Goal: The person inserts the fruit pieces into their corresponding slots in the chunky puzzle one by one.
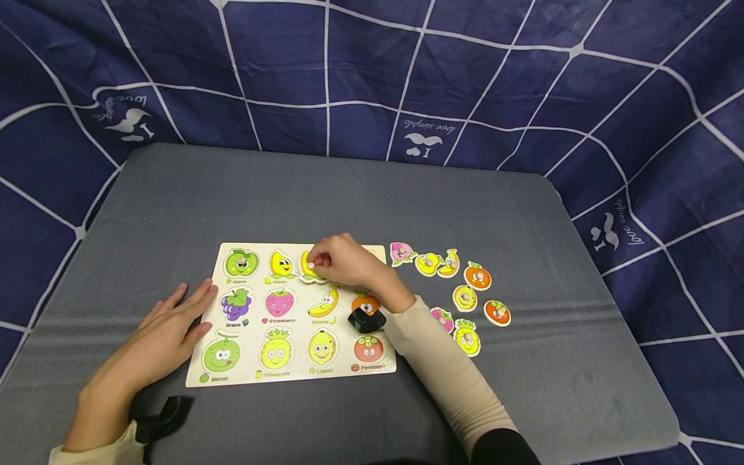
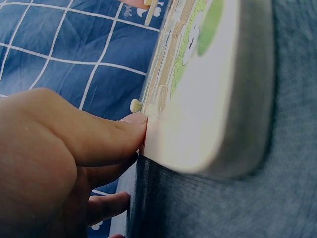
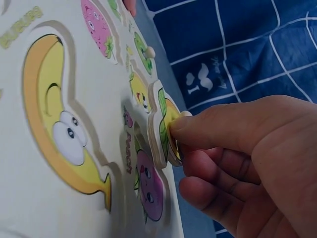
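Note:
My right hand [image 1: 345,261] pinches a yellow mango puzzle piece [image 3: 171,124] by its small knob, between thumb and fingers. In the right wrist view the piece is tilted, raised over the wooden fruit board [image 1: 299,329], and overlaps the peach recess [image 3: 150,186]. Left of it in the head view lies the printed mango recess [image 1: 281,264]. My left hand [image 1: 168,326] lies at the board's left edge with fingers extended, and its thumb [image 2: 130,130] touches that edge. An apple piece [image 1: 241,263] with a knob sits in the board's top-left corner.
Right of the board lie several loose pieces: a peach [image 1: 401,253], pear [image 1: 427,265], banana [image 1: 449,263], orange [image 1: 478,277], lemon [image 1: 465,298], persimmon [image 1: 497,313], strawberry [image 1: 444,320] and pineapple [image 1: 467,338]. A grey cloth covers the table [image 1: 290,194]; a blue checked curtain [image 1: 372,71] hangs behind.

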Available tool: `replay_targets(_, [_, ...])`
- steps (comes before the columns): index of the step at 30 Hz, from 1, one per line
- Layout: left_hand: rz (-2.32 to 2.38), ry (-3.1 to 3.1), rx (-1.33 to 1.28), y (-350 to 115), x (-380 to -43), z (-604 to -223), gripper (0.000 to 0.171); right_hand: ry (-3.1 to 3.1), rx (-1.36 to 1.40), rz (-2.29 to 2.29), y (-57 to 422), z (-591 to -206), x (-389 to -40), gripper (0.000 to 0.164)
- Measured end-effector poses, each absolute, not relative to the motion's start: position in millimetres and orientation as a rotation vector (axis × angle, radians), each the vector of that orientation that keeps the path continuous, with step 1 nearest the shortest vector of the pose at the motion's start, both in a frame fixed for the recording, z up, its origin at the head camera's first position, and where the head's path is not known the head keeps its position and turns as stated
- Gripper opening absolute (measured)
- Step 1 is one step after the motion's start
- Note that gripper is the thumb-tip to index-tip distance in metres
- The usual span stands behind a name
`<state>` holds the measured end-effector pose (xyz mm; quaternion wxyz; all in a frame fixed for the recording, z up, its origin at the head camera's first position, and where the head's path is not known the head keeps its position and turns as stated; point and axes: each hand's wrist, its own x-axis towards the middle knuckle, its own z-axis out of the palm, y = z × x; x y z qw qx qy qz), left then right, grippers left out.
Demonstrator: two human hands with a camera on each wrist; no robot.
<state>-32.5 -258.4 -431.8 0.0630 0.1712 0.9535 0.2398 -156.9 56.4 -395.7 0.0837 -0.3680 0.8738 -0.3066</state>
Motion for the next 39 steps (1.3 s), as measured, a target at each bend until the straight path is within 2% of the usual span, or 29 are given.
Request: replay_targets(39, [0.75,2.901,0.537,-261,-32,-435,0.064,2.528,-1.085,-0.93,21,-403,-166,0.007])
